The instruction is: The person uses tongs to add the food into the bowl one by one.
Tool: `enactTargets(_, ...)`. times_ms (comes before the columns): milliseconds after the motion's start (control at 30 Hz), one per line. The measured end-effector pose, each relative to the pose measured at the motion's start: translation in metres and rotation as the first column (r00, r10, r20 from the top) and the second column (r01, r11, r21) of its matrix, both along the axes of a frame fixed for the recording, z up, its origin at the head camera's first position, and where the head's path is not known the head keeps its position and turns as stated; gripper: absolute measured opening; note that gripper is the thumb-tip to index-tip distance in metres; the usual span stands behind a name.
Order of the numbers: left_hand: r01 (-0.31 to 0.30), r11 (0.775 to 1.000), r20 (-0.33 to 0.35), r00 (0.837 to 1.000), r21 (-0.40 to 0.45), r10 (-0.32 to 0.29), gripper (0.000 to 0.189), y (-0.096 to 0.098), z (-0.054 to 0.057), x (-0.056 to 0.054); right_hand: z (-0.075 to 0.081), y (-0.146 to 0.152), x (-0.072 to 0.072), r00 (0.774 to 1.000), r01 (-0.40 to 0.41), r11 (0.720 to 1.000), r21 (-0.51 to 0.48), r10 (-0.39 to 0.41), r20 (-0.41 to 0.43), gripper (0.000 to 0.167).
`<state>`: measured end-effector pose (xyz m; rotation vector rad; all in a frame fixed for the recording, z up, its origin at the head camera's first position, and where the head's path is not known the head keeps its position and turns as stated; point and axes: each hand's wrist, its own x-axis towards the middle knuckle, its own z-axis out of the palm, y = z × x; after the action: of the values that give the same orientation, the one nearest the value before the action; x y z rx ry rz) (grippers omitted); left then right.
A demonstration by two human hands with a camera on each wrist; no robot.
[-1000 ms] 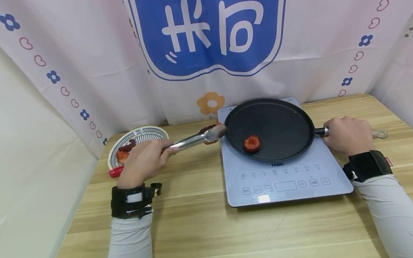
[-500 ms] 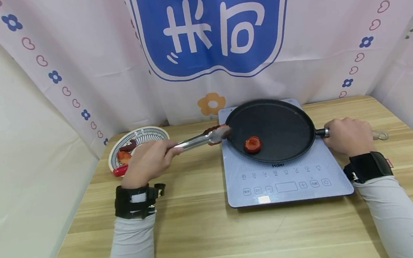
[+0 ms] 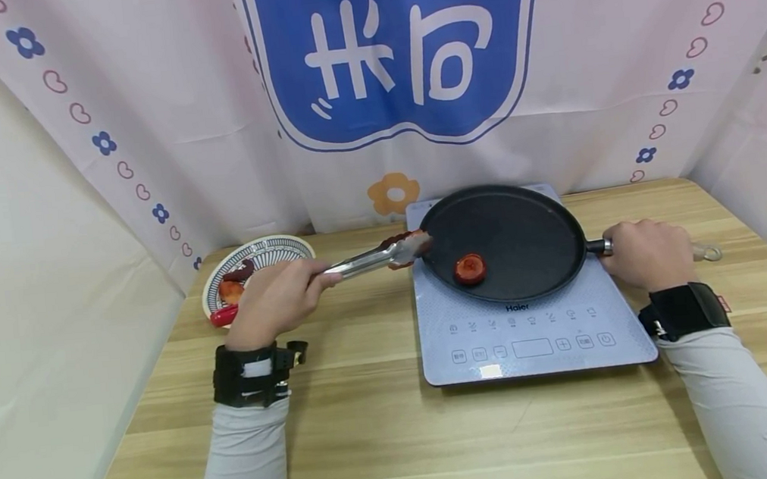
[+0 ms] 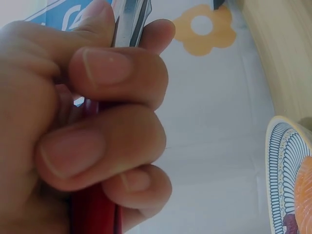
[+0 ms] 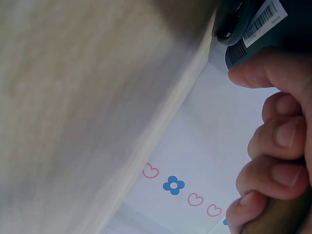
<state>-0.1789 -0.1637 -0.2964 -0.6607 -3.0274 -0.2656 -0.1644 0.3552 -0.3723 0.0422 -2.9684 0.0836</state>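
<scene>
My left hand (image 3: 279,302) grips a pair of metal tongs (image 3: 365,262) with a red handle. In the left wrist view its fingers (image 4: 117,141) curl round that handle. The tongs' tips reach the left rim of a flat black frying pan (image 3: 527,234), and a dark reddish-brown piece of food (image 3: 393,242) shows at them, partly hidden. A round red slice of food (image 3: 470,269) lies in the pan, toward its lower left. My right hand (image 3: 652,252) holds the pan's handle (image 3: 599,246); the right wrist view shows the fingers (image 5: 278,170) wrapped round it.
Beneath the pan is a pale induction cooker (image 3: 538,363) with touch controls. Behind my left hand stands a patterned plate (image 3: 281,244) with orange and dark red food pieces. The wooden table (image 3: 373,438) meets a printed cloth (image 3: 210,133) at the back.
My left hand has shifted slightly right, bringing the tongs and the food at their tips to the pan's left rim. My right hand keeps its hold on the handle; the slice stays in place.
</scene>
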Motion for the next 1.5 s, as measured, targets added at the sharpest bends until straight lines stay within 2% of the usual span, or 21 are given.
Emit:
enactTargets(600,0.007,1.0,0.006,1.0,0.003,-0.007,0.026,0.0023,0.0008,0.0008,-0.0015,0.0005,0.0008,1.0,0.004,1.0,-0.003,-0.004,-0.012,0.014)
enactTargets(1000,0.004,1.0,-0.005,1.0,0.007,-0.004,0.026,0.0039,0.0009,0.0019,0.0007,0.0015,-0.0005,1.0,0.006,1.0,-0.01,-0.005,0.023,0.014)
enactTargets(1300,0.012,1.0,-0.044,0.999,0.014,-0.011,0.028,0.005,-0.0004,0.0015,-0.001,-0.0006,0.0001,1.0,0.002,1.0,-0.008,-0.002,-0.026,0.014)
enactTargets(1500,0.023,0.999,-0.059,0.998,0.023,-0.022,0.029,0.0076,-0.0012,0.0011,-0.0002,-0.0004,-0.0001,1.0,0.002,1.0,-0.01,-0.002,-0.026,0.012)
